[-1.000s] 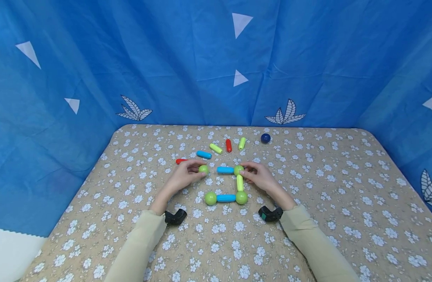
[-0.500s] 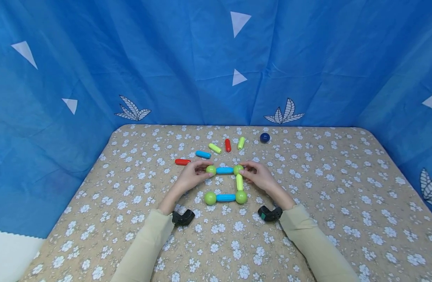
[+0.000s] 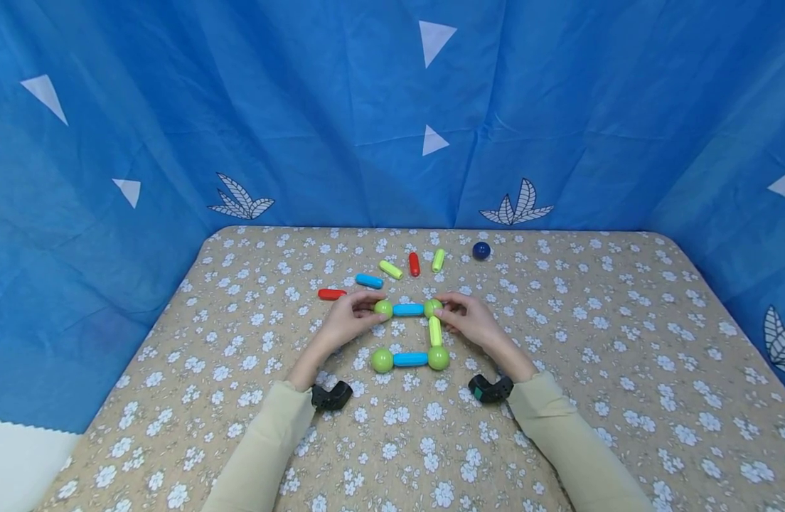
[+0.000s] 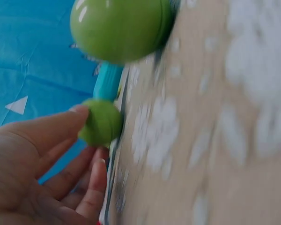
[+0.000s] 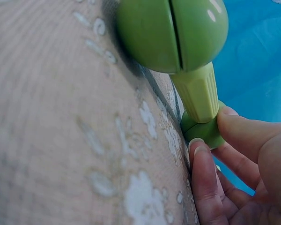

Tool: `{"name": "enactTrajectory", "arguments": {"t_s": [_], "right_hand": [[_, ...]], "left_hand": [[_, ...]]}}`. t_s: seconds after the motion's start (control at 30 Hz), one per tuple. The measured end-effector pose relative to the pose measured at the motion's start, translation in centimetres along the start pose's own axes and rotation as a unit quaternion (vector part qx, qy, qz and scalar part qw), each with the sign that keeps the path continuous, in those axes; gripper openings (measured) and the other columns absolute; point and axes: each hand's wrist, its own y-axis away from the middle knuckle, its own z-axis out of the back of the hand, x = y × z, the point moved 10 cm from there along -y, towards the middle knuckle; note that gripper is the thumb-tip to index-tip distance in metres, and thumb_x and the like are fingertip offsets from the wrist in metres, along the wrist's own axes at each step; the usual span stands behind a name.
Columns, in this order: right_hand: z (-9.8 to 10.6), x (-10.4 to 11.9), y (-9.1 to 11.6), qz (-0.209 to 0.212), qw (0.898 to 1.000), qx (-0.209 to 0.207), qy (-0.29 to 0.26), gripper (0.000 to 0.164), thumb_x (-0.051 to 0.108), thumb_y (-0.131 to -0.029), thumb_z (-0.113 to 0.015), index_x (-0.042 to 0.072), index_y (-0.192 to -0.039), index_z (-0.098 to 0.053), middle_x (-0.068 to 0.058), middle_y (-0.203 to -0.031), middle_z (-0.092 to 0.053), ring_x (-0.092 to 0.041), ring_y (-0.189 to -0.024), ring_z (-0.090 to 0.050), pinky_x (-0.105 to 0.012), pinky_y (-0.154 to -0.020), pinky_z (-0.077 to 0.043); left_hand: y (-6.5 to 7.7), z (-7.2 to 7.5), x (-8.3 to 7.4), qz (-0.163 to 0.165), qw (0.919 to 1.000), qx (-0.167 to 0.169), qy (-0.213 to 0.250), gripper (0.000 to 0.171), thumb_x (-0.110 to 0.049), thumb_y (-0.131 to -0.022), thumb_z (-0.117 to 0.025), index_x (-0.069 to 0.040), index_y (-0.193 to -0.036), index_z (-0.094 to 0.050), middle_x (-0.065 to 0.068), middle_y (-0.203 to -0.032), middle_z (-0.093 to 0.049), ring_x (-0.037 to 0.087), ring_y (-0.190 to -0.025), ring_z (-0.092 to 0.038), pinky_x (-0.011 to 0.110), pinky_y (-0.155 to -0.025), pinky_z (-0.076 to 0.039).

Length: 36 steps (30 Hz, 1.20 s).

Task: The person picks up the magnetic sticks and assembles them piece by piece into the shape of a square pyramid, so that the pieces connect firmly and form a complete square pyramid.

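Observation:
My left hand (image 3: 348,320) pinches a green ball (image 3: 384,308) between thumb and fingers. That ball meets the left end of a blue rod (image 3: 408,310). At the rod's other end my right hand (image 3: 467,317) grips a second green ball (image 3: 433,308). From there a yellow-green rod (image 3: 435,332) runs toward me to a near green ball (image 3: 438,358). A nearer blue rod (image 3: 409,359) links it to another green ball (image 3: 382,360) on the left. In the right wrist view the yellow-green rod (image 5: 196,96) sits between two balls; fingertips touch the farther one.
Beyond the hands lie loose rods: red (image 3: 331,294), blue (image 3: 370,281), yellow-green (image 3: 390,269), a second red (image 3: 414,264) and a second yellow-green (image 3: 438,260). A dark blue ball (image 3: 481,250) rests farther right. Blue curtain (image 3: 341,114) surrounds the table with its flowered cloth (image 3: 559,320).
My left hand has moved right with its green ball, closing the gap to the far blue rod's left end. The red rod behind it now shows more. My right hand holds its place.

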Motion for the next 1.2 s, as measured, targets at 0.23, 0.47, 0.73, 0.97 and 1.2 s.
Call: {"name": "enactTrajectory", "arguments": {"t_s": [0.23, 0.47, 0.73, 0.97, 1.2], "right_hand": [[0.0, -0.2, 0.0, -0.003, 1.000, 0.000, -0.009, 0.037, 0.017, -0.090, -0.065, -0.001, -0.122, -0.059, -0.010, -0.088, -0.056, -0.019, -0.067, -0.055, -0.027, -0.058, -0.050], [0.1, -0.3, 0.2, -0.010, 1.000, -0.003, 0.001, 0.035, 0.017, -0.091, -0.064, 0.002, -0.122, -0.060, -0.009, -0.087, -0.055, -0.018, -0.067, -0.055, -0.028, -0.058, -0.050], [0.0, -0.1, 0.1, -0.004, 1.000, -0.005, -0.001, 0.035, 0.018, -0.091, -0.064, 0.002, -0.121, -0.060, -0.009, -0.087, -0.056, -0.019, -0.066, -0.055, -0.027, -0.057, -0.050], [0.0, 0.4, 0.3, 0.013, 1.000, -0.010, -0.007, 0.034, 0.021, -0.090, -0.065, 0.002, -0.118, -0.062, -0.008, -0.085, -0.055, -0.017, -0.065, -0.055, -0.026, -0.056, -0.050], [0.0, -0.2, 0.1, -0.004, 1.000, -0.006, -0.007, 0.036, 0.017, -0.091, -0.064, 0.000, -0.122, -0.059, -0.010, -0.087, -0.056, -0.020, -0.066, -0.055, -0.027, -0.056, -0.050]], "left_hand": [[0.1, 3.5, -0.3, -0.015, 0.9974, -0.060, -0.037, 0.034, -0.008, -0.086, -0.068, -0.001, -0.119, -0.061, 0.014, -0.116, -0.060, 0.027, -0.105, -0.056, 0.036, -0.087, -0.047], [-2.1, 5.2, -0.2, -0.026, 0.9929, -0.081, -0.083, 0.038, -0.008, -0.086, -0.068, -0.003, -0.123, -0.059, 0.015, -0.124, -0.056, 0.032, -0.116, -0.049, 0.044, -0.096, -0.040], [-4.9, 3.5, 0.2, -0.028, 0.9837, -0.005, -0.178, 0.042, -0.006, -0.083, -0.072, -0.001, -0.122, -0.060, 0.014, -0.125, -0.056, 0.029, -0.116, -0.049, 0.040, -0.099, -0.037], [-5.3, 3.3, 0.3, -0.009, 0.9653, -0.014, -0.261, 0.028, -0.006, -0.083, -0.071, -0.003, -0.111, -0.067, 0.011, -0.109, -0.061, 0.027, -0.104, -0.055, 0.039, -0.090, -0.043], [-4.5, 3.4, -0.7, 0.002, 0.9589, -0.043, -0.281, 0.029, -0.011, -0.087, -0.068, -0.004, -0.115, -0.065, 0.010, -0.104, -0.061, 0.023, -0.093, -0.055, 0.037, -0.081, -0.046]]}}
